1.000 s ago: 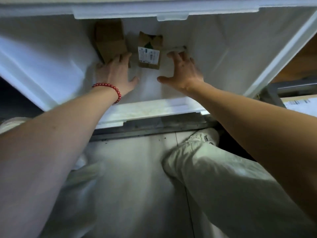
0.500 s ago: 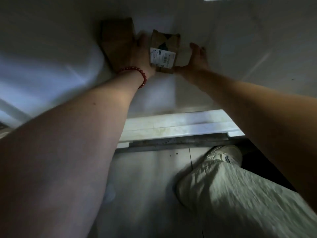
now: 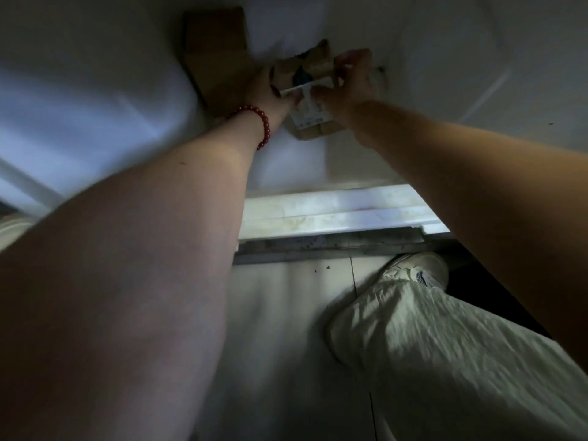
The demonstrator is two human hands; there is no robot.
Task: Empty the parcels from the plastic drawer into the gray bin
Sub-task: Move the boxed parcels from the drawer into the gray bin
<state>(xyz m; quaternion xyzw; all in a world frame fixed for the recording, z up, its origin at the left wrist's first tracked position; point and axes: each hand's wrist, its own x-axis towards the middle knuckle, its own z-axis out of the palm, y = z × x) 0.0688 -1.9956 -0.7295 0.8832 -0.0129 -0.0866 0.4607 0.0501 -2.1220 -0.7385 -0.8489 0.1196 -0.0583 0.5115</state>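
- The person is leaning over the white plastic drawer [image 3: 334, 214], and both bare arms go over its front edge and deep inside.
- The labelled parcel [image 3: 302, 70] is a small brown cardboard one with a white shipping label [image 3: 310, 109]. It's toward the far edge of the drawer, roughly mid-width, caught between the two hands.
- The left hand [image 3: 270, 93] grasps the parcel's left side, with the thumb across the front by the label.
- The right hand [image 3: 350, 87] has it from the right, fingers [image 3: 353, 58] curled over the top right corner. So both hands are clamped on the same parcel.
- The parcel sits tilted with its label end toward the front edge. It's pretty blurry there, so whether it's off the drawer bottom is honestly impossible to tell.
- A second one, the plain parcel [image 3: 216, 55], is brown cardboard with no label showing. It lies just left of the first, closer to the far left corner, and the back of the left hand is right up against it. Nobody is gripping it.
- There's a red bead bracelet [image 3: 262, 122] on the left wrist.
- Below the drawer's front edge is a pale floor [image 3: 286, 313], with a light trouser leg [image 3: 445, 345] and a white shoe [image 3: 416, 268] tucked near the drawer's front right corner.
- The lighting is dim and the drawer walls are mostly washed-out white.
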